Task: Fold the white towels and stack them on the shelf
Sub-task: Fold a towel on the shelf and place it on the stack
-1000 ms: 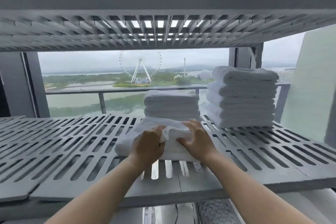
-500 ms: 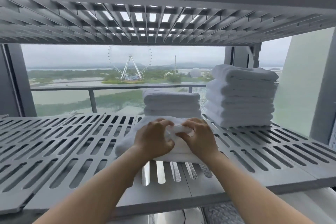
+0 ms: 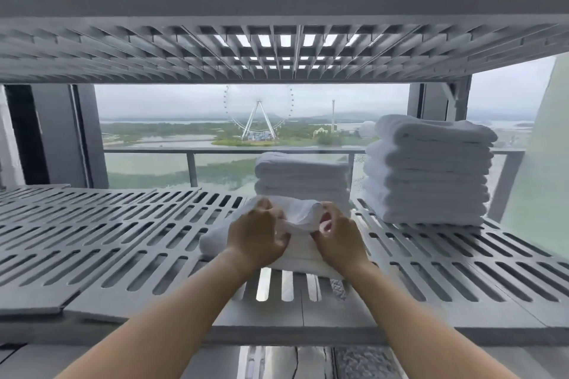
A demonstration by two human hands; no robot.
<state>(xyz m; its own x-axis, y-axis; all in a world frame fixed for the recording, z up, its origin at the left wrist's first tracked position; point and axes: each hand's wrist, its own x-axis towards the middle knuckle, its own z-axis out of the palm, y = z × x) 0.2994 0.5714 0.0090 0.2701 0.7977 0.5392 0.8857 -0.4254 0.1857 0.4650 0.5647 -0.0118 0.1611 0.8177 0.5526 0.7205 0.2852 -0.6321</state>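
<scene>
Counting the white towels on the slotted grey shelf (image 3: 107, 240), you have one loose towel (image 3: 300, 218) under your hands and two folded stacks behind it. The short stack (image 3: 303, 175) stands just behind the loose towel, touching or nearly touching it. The tall stack (image 3: 428, 169) stands to its right, near the back edge, with a gap between the two. The folds run together, so you cannot tell exactly how many towels are in either stack, only that the tall one holds clearly more.

Both your hands are on the loose towel, which lies near the front of the shelf, in the middle. Your left hand (image 3: 258, 237) has its fingers (image 3: 268, 209) curled, pinching a raised fold at the towel's far edge. Your right hand (image 3: 338, 240), close beside it, does the same, its fingers (image 3: 331, 215) curled round the other end of that fold, so the cloth bunches up between the two hands. The rest of the towel lies flat on the shelf, spreading to the left.

A second slotted shelf (image 3: 277, 52) runs overhead. Through the window behind, one Ferris wheel (image 3: 258, 114) stands beyond a railing (image 3: 191, 151).
</scene>
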